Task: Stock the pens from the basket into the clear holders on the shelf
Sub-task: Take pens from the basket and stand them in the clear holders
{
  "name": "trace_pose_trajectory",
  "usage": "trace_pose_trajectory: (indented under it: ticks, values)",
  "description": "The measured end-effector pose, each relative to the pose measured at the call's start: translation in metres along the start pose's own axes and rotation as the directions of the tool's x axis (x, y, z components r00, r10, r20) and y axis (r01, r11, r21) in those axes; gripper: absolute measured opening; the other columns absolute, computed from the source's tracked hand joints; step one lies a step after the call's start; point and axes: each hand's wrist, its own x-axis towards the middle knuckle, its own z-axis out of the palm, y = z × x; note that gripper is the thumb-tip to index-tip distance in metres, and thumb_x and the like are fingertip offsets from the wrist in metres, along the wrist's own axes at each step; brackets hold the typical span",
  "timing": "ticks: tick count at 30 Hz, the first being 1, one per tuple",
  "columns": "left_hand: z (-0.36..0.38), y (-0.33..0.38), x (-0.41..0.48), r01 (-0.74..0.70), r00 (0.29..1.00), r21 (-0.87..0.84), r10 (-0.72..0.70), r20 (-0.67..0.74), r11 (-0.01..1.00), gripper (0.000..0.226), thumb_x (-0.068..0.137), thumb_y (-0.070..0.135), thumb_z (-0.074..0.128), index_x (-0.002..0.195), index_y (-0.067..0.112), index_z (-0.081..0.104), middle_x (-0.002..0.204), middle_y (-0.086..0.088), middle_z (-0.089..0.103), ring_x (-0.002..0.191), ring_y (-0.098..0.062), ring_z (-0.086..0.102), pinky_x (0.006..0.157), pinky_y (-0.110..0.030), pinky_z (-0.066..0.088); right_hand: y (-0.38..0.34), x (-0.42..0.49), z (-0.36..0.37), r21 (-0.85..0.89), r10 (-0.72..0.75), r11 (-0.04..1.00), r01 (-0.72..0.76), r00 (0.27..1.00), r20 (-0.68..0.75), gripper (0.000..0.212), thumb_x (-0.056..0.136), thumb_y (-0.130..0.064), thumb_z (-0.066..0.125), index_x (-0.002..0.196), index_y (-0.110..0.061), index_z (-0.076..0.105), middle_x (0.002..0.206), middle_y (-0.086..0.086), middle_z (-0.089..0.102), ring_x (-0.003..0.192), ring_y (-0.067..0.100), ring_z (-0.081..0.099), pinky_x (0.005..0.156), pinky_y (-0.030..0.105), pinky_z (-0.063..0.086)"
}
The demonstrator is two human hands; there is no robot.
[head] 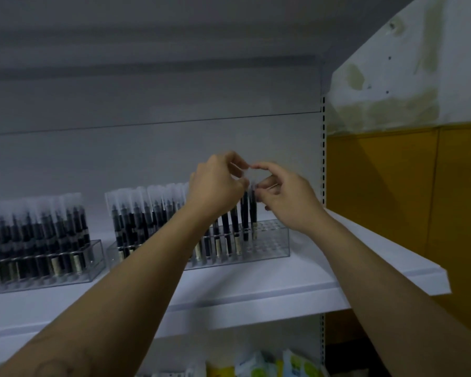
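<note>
Right hand (286,197) is pinched on the cap ends of pens (245,213), judged light, stiff and slippery, above the clear holder (272,240); left hand (218,183) is curled beside it, its hold not discernible.

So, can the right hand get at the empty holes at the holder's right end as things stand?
Probably yes: the right hand hovers close above the empty holes of the holder, with nothing in between.

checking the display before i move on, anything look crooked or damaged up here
Pens stand upright in the clear holders, nothing spilled. Only the wall right of the shelf looks odd: yellowish, patchy stains.
</note>
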Motion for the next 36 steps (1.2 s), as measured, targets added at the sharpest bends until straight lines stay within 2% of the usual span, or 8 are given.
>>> trace_pose_trajectory:
  ticks: [5, 7, 10, 15, 22, 26, 32, 36]
  values:
    - [0.003, 0.0, 0.002, 0.08, 0.997, 0.049, -0.08, 0.007, 0.996, 0.015, 0.084, 0.027, 0.07, 0.095, 0.032, 0.06, 0.096, 0.008, 0.065, 0.091, -0.015, 0.062, 0.095, -0.046, 0.047, -0.002, 0.001, -0.01, -0.266, 0.008, 0.963, 0.046, 0.98, 0.2, 0.05, 0.096, -0.018, 0.054, 0.139, -0.041, 0.043, 0.097, -0.007, 0.064, 0.084, 0.014, 0.065, 0.074, 0.029, 0.055]
    - [0.004, -0.001, 0.001, 0.097, 0.995, 0.14, -0.099, 0.004, 0.985, 0.012, 0.086, 0.032, 0.067, 0.096, 0.032, 0.062, 0.096, 0.007, 0.067, 0.088, -0.017, 0.062, 0.102, -0.047, 0.041, -0.002, -0.001, -0.011, -0.237, 0.033, 0.971, 0.024, 0.972, 0.234, 0.052, 0.096, -0.017, 0.054, 0.141, -0.04, 0.04, 0.098, -0.006, 0.064, 0.086, 0.013, 0.064, 0.072, 0.027, 0.054]
    - [0.003, -0.002, -0.004, 0.06, 0.998, 0.175, -0.054, -0.038, 0.983, 0.014, 0.088, 0.033, 0.064, 0.101, 0.03, 0.064, 0.105, 0.008, 0.068, 0.093, -0.018, 0.063, 0.112, -0.046, 0.029, -0.002, -0.006, -0.012, -0.226, 0.043, 0.974, 0.008, 0.975, 0.219, 0.057, 0.095, -0.018, 0.056, 0.143, -0.043, 0.036, 0.1, -0.007, 0.063, 0.088, 0.013, 0.063, 0.074, 0.029, 0.054]
    - [-0.005, 0.0, -0.014, -0.034, 0.998, 0.292, 0.048, -0.039, 0.956, 0.025, 0.088, 0.037, 0.063, 0.112, 0.03, 0.062, 0.127, 0.004, 0.06, 0.126, -0.018, 0.047, 0.12, -0.047, 0.007, -0.01, -0.015, -0.015, -0.296, 0.04, 0.955, 0.019, 0.98, 0.193, 0.07, 0.092, -0.026, 0.063, 0.148, -0.044, 0.024, 0.122, -0.004, 0.055, 0.103, 0.012, 0.059, 0.089, 0.031, 0.051]
    - [-0.03, 0.0, -0.046, -0.108, 0.989, 0.387, 0.138, -0.049, 0.916, 0.036, 0.088, 0.038, 0.062, 0.123, 0.03, 0.058, 0.131, 0.005, 0.057, 0.131, -0.018, 0.041, 0.12, -0.046, 0.01, -0.036, -0.027, -0.019, -0.372, -0.027, 0.924, 0.088, 0.986, 0.167, 0.065, 0.09, -0.031, 0.065, 0.146, -0.034, 0.034, 0.142, 0.001, 0.044, 0.125, 0.019, 0.047, 0.102, 0.036, 0.043]
    - [-0.048, -0.006, -0.073, -0.116, 0.987, 0.383, 0.151, -0.061, 0.917, 0.036, 0.088, 0.037, 0.063, 0.122, 0.028, 0.06, 0.129, 0.005, 0.058, 0.127, -0.017, 0.044, 0.117, -0.046, 0.02, -0.055, -0.042, -0.007, -0.392, -0.072, 0.91, 0.135, 0.983, 0.17, 0.064, 0.089, -0.033, 0.066, 0.145, -0.034, 0.035, 0.144, -0.002, 0.041, 0.127, 0.017, 0.045, 0.1, 0.03, 0.037]
    - [-0.084, -0.021, -0.126, -0.127, 0.983, 0.397, 0.168, -0.07, 0.909, 0.044, 0.085, 0.036, 0.066, 0.127, 0.024, 0.057, 0.125, 0.002, 0.06, 0.122, -0.019, 0.046, 0.109, -0.037, 0.029, -0.087, -0.077, 0.024, -0.282, -0.112, 0.942, 0.179, 0.964, 0.239, 0.064, 0.087, -0.028, 0.069, 0.143, -0.031, 0.04, 0.141, -0.003, 0.046, 0.126, 0.017, 0.046, 0.105, 0.032, 0.039]
    - [-0.108, -0.045, -0.168, -0.079, 0.993, 0.451, 0.112, -0.047, 0.889, 0.047, 0.087, 0.042, 0.063, 0.129, 0.025, 0.055, 0.127, 0.003, 0.059, 0.122, -0.02, 0.048, 0.105, -0.035, 0.031, -0.103, -0.106, 0.051, -0.219, -0.132, 0.955, 0.199, 0.949, 0.286, 0.064, 0.086, -0.03, 0.07, 0.143, -0.035, 0.039, 0.143, -0.006, 0.044, 0.127, 0.013, 0.046, 0.107, 0.036, 0.041]
